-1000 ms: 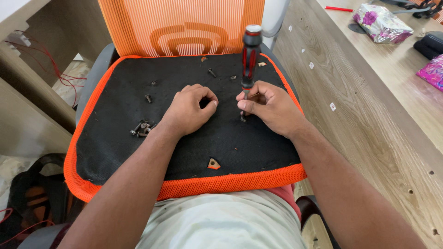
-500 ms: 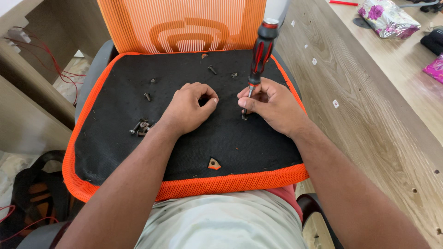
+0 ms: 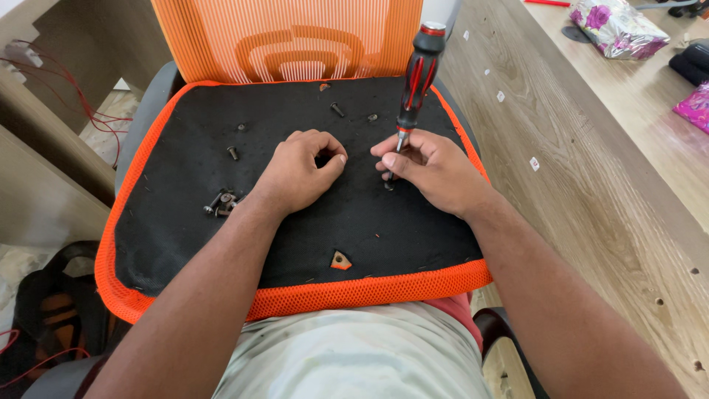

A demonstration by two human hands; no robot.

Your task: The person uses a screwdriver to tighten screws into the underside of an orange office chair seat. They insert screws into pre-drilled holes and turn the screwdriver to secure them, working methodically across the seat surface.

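Around you: orange mesh backrest (image 3: 288, 41) at 12 o'clock, wood floor (image 3: 591, 185) at 3, red wires (image 3: 70, 85) at 10, dark bag (image 3: 52, 310) at 8. Two flowery wrapped packs (image 3: 617, 28) lie well apart at 1–2 o'clock. On the black seat pad (image 3: 185, 222), loose hardware: bolt cluster (image 3: 220, 205) at 9 o'clock of your left hand, single bolt (image 3: 233, 153) just above it, two more bolts (image 3: 337, 109) near the back edge at 12. Small tear (image 3: 340, 260) w/ orange showing at 6. None of it sits betw. your hands.

Screwdriver (image 3: 415, 77): red-black handle, upright, tilted slightly to 1 o'clock, tip down on the pad. Your right hand (image 3: 432, 170) pinches its shaft low, fingers curled round it. Left hand (image 3: 303, 171) is just beside, at 9 o'clock of the tip, loosely curled, knuckles on the pad; can't tell if it holds anything. Hands near, not touching.
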